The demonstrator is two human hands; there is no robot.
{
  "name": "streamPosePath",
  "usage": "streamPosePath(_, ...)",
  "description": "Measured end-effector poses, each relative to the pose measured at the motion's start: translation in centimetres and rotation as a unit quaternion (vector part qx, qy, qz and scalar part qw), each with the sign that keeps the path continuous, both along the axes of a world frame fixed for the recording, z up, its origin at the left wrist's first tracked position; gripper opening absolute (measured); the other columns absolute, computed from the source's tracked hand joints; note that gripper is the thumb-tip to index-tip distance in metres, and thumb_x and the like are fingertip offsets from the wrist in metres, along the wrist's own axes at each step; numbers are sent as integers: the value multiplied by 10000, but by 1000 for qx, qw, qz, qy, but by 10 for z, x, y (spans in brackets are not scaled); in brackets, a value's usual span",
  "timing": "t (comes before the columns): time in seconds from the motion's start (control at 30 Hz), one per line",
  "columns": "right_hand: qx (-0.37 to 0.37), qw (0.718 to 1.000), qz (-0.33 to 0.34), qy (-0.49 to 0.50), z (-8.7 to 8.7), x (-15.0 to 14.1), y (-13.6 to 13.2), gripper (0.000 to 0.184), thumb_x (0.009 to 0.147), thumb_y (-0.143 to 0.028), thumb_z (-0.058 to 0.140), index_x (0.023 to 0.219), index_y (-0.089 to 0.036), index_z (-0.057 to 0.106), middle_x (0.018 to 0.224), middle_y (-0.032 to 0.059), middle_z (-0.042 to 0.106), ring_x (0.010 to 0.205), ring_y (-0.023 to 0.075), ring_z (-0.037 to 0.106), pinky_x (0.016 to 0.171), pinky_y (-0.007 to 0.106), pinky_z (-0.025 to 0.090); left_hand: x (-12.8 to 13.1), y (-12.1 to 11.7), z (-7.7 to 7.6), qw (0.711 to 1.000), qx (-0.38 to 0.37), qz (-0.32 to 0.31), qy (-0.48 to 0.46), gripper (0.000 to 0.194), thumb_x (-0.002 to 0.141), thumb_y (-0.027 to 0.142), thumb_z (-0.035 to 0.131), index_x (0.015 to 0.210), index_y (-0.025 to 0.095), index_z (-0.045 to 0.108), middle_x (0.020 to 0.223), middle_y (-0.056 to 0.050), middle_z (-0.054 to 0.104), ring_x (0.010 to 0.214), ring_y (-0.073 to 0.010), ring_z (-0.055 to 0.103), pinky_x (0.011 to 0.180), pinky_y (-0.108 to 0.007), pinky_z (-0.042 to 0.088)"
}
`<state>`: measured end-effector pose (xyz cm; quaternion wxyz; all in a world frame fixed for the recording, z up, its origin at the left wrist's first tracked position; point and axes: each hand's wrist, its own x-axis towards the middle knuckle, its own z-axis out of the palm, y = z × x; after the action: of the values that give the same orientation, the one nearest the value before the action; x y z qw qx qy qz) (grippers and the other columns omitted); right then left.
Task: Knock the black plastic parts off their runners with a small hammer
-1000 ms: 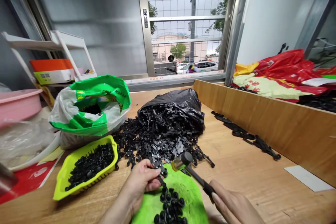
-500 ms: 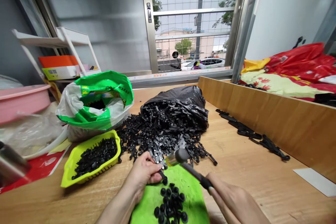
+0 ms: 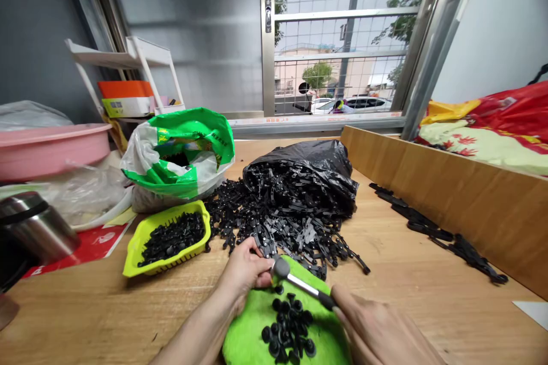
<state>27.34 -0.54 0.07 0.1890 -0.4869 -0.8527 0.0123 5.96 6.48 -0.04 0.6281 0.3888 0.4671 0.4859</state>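
My left hand [image 3: 245, 272] is closed, pinching a black plastic strip [image 3: 266, 247] at the far edge of a green pad [image 3: 252, 328]. A small hammer [image 3: 295, 280] is gripped by my right hand [image 3: 379, 331], its head down against the strip beside my left fingers. Several small black round caps [image 3: 287, 331] lie in a cluster on the pad between my hands. Just beyond lies a big heap of black strips [image 3: 285, 211] spilling from a black bag [image 3: 314, 159].
A yellow-green basket [image 3: 139, 245] of black caps sits left of the heap, with a green-and-white bag [image 3: 180, 157] behind it. A steel cup [image 3: 36, 228] and pink basin [image 3: 47, 145] stand at left. A wooden board [image 3: 454, 199] walls the right, with strips [image 3: 432, 231] along it.
The hammer head has come down from above the pad onto the strip at my left fingers. The camera has swung left, shifting everything rightward in view.
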Motion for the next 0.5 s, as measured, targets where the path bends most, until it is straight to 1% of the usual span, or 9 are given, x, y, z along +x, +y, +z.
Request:
streamPosePath(0.03,0,1000,1,11,0,0,0,223,944,-290,239,926,-234,455,668,7,613,562,182,610,470,249,397,0,0,-1,1000,2,-1,0,406,560,217,770,707,164,395,479,57,521,341,-26,424,353,-112,383)
streamPosePath(0.1,-1,1000,-15,10,-1,1,1,246,948,-287,220,926,-231,458,629,3,602,545,183,606,467,250,392,0,1,-2,1000,5,-1,2,404,562,210,764,701,168,387,474,52,520,345,-38,438,346,-115,375)
streamPosePath(0.2,0,999,-28,-35,0,0,2,239,937,-315,260,807,-245,447,557,-13,556,459,193,560,408,266,329,0,2,-5,1000,10,5,8,412,560,214,760,683,174,369,448,56,504,333,-46,433,332,-114,350)
streamPosePath(0.27,3,1000,-18,-1,2,0,2,233,939,-316,246,834,-241,441,615,0,577,513,188,577,443,259,351,1,2,-5,1000,7,17,17,412,544,208,760,675,172,372,446,59,501,338,-47,438,339,-121,369)
streamPosePath(0.33,-9,1000,-20,21,3,-1,2,265,946,-321,211,837,-233,436,620,7,578,528,182,579,460,252,355,1,2,-5,999,4,25,23,410,527,195,761,668,169,378,453,53,507,349,-51,450,346,-128,389)
streamPosePath(0.43,-28,998,-40,-37,6,-2,2,282,941,-346,228,785,-239,437,564,2,550,482,198,555,425,267,294,2,1,-2,999,6,27,19,398,530,174,749,650,168,370,424,67,478,322,-32,407,319,-107,352)
streamPosePath(0.5,-21,998,-47,-19,8,-2,3,268,941,-343,222,819,-241,438,579,1,553,500,199,557,436,268,293,1,0,-1,999,6,29,17,375,540,153,735,643,163,375,420,69,473,317,-27,400,316,-104,356)
